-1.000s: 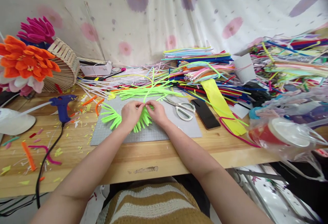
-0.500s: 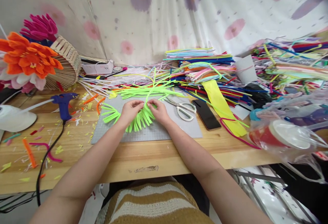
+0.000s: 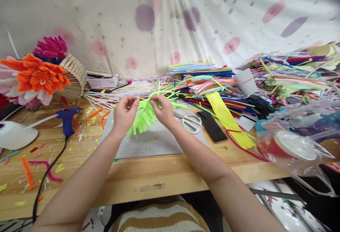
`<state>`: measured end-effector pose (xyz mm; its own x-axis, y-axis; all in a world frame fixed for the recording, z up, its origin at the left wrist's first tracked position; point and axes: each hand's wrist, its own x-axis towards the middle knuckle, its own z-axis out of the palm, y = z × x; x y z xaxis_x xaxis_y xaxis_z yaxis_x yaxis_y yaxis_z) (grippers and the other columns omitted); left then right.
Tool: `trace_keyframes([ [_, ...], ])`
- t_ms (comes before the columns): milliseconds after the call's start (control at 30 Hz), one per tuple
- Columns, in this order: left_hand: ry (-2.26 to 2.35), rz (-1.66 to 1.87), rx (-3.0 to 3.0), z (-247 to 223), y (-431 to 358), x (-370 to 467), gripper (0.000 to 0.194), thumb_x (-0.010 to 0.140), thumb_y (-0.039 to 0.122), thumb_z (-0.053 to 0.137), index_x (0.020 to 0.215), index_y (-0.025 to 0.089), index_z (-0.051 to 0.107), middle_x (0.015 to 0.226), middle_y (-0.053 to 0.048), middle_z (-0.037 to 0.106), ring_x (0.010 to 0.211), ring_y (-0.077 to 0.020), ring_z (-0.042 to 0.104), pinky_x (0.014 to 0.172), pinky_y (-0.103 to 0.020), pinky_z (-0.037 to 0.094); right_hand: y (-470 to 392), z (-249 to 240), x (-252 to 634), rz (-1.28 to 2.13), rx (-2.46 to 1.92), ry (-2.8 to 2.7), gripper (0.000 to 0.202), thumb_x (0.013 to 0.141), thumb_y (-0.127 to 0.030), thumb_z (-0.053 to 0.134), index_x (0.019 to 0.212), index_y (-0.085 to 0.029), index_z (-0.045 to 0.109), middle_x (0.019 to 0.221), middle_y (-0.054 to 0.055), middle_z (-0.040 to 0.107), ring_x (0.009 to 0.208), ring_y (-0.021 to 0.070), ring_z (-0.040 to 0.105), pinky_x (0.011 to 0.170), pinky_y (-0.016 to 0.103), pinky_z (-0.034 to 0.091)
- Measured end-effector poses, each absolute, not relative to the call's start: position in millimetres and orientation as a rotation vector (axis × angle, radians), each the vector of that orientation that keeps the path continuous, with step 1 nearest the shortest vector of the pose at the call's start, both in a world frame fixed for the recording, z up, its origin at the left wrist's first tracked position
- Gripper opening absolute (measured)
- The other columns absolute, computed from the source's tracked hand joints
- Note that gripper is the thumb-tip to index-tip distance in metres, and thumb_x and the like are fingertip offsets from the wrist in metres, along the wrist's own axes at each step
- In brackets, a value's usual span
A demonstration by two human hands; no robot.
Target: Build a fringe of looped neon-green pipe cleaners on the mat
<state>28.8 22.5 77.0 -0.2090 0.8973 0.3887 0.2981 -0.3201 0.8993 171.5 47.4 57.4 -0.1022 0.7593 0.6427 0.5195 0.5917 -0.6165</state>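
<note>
A fringe of bright green pipe cleaners [image 3: 143, 119] hangs between my hands above the grey cutting mat [image 3: 148, 147]. My right hand [image 3: 162, 109] pinches its upper end. On the fringe's left side is my left hand [image 3: 125, 113], thumb and fingertips pressed together; whatever lies between them is too small to make out. More green pipe cleaners [image 3: 172, 94] lie loose behind the hands. White-handled scissors [image 3: 191, 123] rest on the mat to the right of my right hand.
A blue glue gun [image 3: 67, 118] and coloured scraps are at the left, near pipe-cleaner flowers [image 3: 39, 76]. A black phone [image 3: 211, 126], a yellow strip [image 3: 231, 120] and a bagged cup [image 3: 289, 145] lie to the right. Pipe-cleaner bundles [image 3: 202, 79] line the back.
Both hands have lifted the green fringe off the mat and moved apart a little. The fringe now hangs at a slant. The camera view has tilted upward.
</note>
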Motion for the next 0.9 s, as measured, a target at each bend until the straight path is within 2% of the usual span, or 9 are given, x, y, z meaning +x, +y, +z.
trace_keyframes([
  [100, 1.294, 1.576, 1.387, 101.0, 29.0, 26.4, 0.017, 0.07, 0.032, 0.06, 0.076, 0.016, 0.055, 0.062, 0.003, 0.054, 0.05, -0.0065, 0.048, 0.05, -0.019, 0.041, 64.7, 91.9, 171.0, 0.048, -0.937, -1.783, 0.025, 0.088, -0.029, 0.035, 0.087, -0.019, 0.057, 0.089, 0.007, 0.06, 0.092, 0.0171, 0.052, 0.085, 0.032, 0.038],
  [167, 1.169, 1.454, 1.205, 107.9, 30.9, 23.0, 0.015, 0.071, 0.029, 0.059, 0.072, 0.015, 0.054, 0.057, 0.003, 0.051, 0.047, -0.0063, 0.047, 0.047, -0.019, 0.043, 72.0, 100.4, 170.2, -0.091, -0.843, -1.85, 0.026, 0.089, -0.029, 0.033, 0.09, -0.019, 0.057, 0.09, 0.008, 0.06, 0.091, 0.0172, 0.051, 0.084, 0.034, 0.038],
  [300, 0.967, 1.034, 0.788, 96.2, 24.3, 13.8, 0.021, 0.079, 0.031, 0.052, 0.072, 0.012, 0.056, 0.057, 0.001, 0.052, 0.048, -0.0072, 0.052, 0.049, -0.021, 0.05, 68.9, 74.8, 171.5, -0.301, -0.589, -2.108, 0.023, 0.089, -0.024, 0.036, 0.088, -0.017, 0.058, 0.081, 0.007, 0.061, 0.081, 0.0151, 0.052, 0.076, 0.032, 0.042],
  [367, 0.943, 0.92, 0.633, 81.2, 17.6, 11.7, 0.019, 0.08, 0.028, 0.051, 0.073, 0.011, 0.056, 0.058, 0.0, 0.054, 0.049, -0.0072, 0.054, 0.047, -0.02, 0.05, 61.6, 52.0, 174.7, -0.371, -0.506, -2.187, 0.024, 0.088, -0.022, 0.036, 0.087, -0.016, 0.059, 0.082, 0.007, 0.063, 0.077, 0.014, 0.053, 0.073, 0.03, 0.043],
  [500, 0.846, 0.744, 0.425, 55.3, 8.6, 15.4, 0.02, 0.083, 0.027, 0.048, 0.073, 0.011, 0.055, 0.059, 0.0, 0.054, 0.05, -0.0074, 0.056, 0.042, -0.017, 0.049, 52.0, 22.4, 184.5, -0.413, -0.487, -2.266, 0.023, 0.087, -0.02, 0.038, 0.089, -0.018, 0.06, 0.083, 0.007, 0.064, 0.078, 0.0135, 0.054, 0.07, 0.027, 0.043],
  [667, 0.785, 0.764, 0.355, 59.9, 14.6, 23.1, 0.015, 0.084, 0.02, 0.046, 0.073, 0.012, 0.053, 0.055, 0.001, 0.052, 0.047, -0.0061, 0.054, 0.042, -0.016, 0.049, 58.7, 26.3, 192.6, -0.455, -0.476, -2.253, 0.018, 0.085, -0.022, 0.044, 0.09, -0.019, 0.061, 0.082, 0.005, 0.063, 0.077, 0.0131, 0.052, 0.069, 0.026, 0.042],
  [900, 0.675, 0.668, 0.252, 58.6, 18.8, 28.4, 0.026, 0.085, 0.032, 0.044, 0.068, 0.013, 0.05, 0.05, 0.003, 0.044, 0.041, -0.0061, 0.049, 0.036, -0.019, 0.049, 56.9, 25.0, 195.7, -0.44, -0.53, -2.211, 0.017, 0.084, -0.024, 0.047, 0.088, -0.021, 0.063, 0.083, 0.005, 0.061, 0.08, 0.0139, 0.051, 0.074, 0.027, 0.041],
])
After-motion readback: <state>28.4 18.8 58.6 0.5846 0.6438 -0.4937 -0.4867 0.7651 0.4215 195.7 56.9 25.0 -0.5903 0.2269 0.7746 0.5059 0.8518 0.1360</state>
